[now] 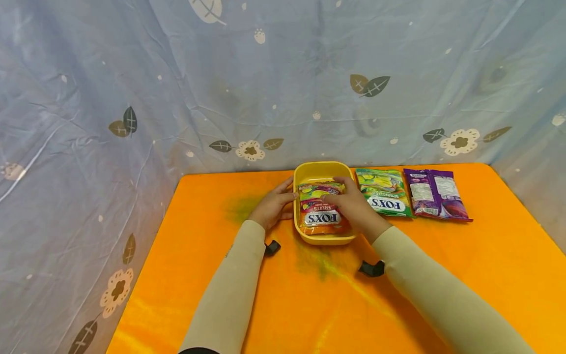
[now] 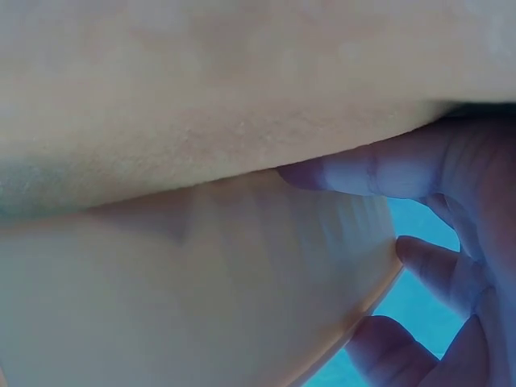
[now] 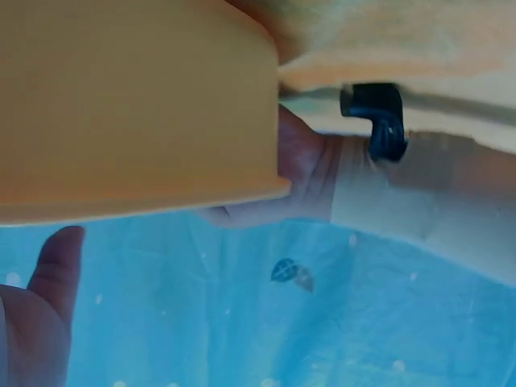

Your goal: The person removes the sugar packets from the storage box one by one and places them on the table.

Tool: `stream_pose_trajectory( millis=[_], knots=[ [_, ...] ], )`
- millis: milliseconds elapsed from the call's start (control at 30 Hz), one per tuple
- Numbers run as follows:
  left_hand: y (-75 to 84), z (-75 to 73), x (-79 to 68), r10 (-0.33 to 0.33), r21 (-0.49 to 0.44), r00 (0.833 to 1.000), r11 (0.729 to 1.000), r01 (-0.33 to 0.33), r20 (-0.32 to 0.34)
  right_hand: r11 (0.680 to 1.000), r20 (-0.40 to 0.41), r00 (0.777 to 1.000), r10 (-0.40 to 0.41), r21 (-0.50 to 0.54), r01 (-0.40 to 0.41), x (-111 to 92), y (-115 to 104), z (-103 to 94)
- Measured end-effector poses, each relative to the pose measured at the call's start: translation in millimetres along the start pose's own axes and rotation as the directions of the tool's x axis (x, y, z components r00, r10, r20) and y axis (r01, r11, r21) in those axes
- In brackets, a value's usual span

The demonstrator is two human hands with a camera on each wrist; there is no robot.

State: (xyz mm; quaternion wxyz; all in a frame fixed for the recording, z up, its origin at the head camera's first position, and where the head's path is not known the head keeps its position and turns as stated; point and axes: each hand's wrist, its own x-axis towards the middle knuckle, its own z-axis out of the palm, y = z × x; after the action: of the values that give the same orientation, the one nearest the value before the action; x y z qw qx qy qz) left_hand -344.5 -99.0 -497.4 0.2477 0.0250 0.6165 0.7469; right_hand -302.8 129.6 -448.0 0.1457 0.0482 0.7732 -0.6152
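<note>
A yellow plastic basket (image 1: 324,241) with rounded corners stands near the back edge of the table. Inside it lies a red-and-orange Fox's Fruits candy bag (image 1: 316,209), its lettering upside down to me. My right hand (image 1: 355,206) reaches over the basket's right rim and grips the bag by its right side, thumb on the printed front. At the left, my left hand (image 1: 274,204) rests against the basket's outer wall. Its fingers (image 2: 387,351) touch the pale wall (image 2: 242,282) in the left wrist view. The fingers under the bag are hidden.
Right of the basket lie a green Fox's Spring Tea bag (image 1: 383,192) and purple packaging (image 1: 438,194). An orange cloth (image 1: 309,305) covers the table. A grey-blue patterned curtain (image 1: 283,98) hangs behind and at both sides. Black mounts (image 1: 371,269) stick out at the wrists.
</note>
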Motion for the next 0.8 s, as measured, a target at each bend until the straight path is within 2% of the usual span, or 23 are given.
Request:
stream_pose_trajectory(
  millis=[200, 300, 500, 800],
  knots=[
    [0.0, -0.6, 1.1, 0.002, 0.002, 1.000, 1.000, -0.002, 0.005, 0.978, -0.028, 0.999, 0.038, 0.209, -0.031, 2.2, -2.1, 0.5],
    [-0.4, -0.8, 1.0, 0.006, -0.004, 1.000, 1.000, -0.006, 0.007, 0.964, -0.007, 0.998, 0.058, 0.259, -0.054, 4.2, -1.8, -0.8],
    [0.6, -1.0, 0.7, 0.006, 0.002, 1.000, 1.000, -0.006, 0.002, 0.970, 0.070, 0.995, 0.067, 0.227, -0.082, 7.7, 1.7, -1.7],
    [1.6, 0.3, 0.0, 0.012, 0.012, 1.000, 1.000, -0.012, 0.008, 0.988, 0.150, 0.989, 0.004, 0.151, -0.026, 7.1, 6.2, 2.5]
  ],
)
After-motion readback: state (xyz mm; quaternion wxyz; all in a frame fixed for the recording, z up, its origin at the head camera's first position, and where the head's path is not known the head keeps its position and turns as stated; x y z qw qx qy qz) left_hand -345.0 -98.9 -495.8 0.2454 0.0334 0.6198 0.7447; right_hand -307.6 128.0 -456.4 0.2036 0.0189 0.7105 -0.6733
